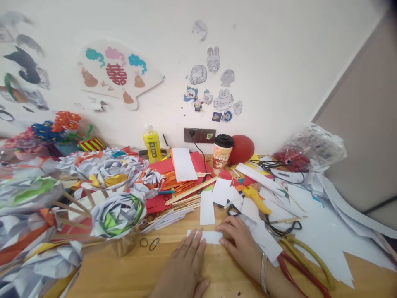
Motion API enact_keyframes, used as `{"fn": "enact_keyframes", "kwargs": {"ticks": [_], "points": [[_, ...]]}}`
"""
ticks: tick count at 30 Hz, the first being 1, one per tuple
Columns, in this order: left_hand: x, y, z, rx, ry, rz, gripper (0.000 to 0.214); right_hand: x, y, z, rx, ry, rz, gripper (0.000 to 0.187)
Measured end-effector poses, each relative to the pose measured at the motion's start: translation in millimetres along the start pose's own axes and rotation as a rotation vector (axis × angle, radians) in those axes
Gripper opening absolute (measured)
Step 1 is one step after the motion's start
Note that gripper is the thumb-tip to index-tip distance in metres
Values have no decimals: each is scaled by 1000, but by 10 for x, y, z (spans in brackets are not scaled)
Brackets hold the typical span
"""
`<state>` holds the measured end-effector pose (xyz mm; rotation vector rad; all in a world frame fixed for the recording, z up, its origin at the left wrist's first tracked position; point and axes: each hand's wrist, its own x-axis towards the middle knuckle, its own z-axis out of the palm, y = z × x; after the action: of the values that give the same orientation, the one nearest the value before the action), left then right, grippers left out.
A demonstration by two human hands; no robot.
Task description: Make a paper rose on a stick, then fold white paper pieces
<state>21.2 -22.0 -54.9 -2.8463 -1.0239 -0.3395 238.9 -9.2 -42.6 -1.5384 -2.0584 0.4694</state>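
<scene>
A small white paper strip [210,237] lies crosswise on the wooden table in front of me. My left hand [189,258] is flat, its outstretched fingertips resting on the strip's left part. At the strip's right end is my right hand [240,240], fingers bent and apart, with the thumb and index tips touching the paper's edge. A bracelet circles the right wrist. Just beyond the strip lies another white paper piece [207,207], with more loose white pieces [222,191] beside it.
Folded paper flowers [119,213] on sticks crowd the left. Behind are a yellow bottle [151,142], a lidded cup [222,153] and a red balloon [242,149]. Wooden sticks [189,198], a yellow glue gun [257,199], large scissors [305,265] and white sheets [319,223] lie about.
</scene>
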Motion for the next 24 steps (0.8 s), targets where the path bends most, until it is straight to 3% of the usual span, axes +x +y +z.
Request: {"fn": "enact_keyframes", "kwargs": {"ticks": [7, 13, 18, 21, 24], "points": [[-138, -113, 116, 159, 152, -29, 67, 4, -52, -14, 3, 23, 24, 24], [-46, -187, -33, 158, -81, -95, 54, -48, -5, -26, -191, 73, -158, 14], [-66, -307, -197, 112, -162, -139, 46, -107, 69, -33, -271, 118, -267, 19], [-84, -387, -191, 206, -55, -219, 31, -95, 45, -5, -249, 122, -277, 13], [-27, -389, -125, 309, 210, -151, 27, -79, -55, 34, -262, 95, -315, 7]]}}
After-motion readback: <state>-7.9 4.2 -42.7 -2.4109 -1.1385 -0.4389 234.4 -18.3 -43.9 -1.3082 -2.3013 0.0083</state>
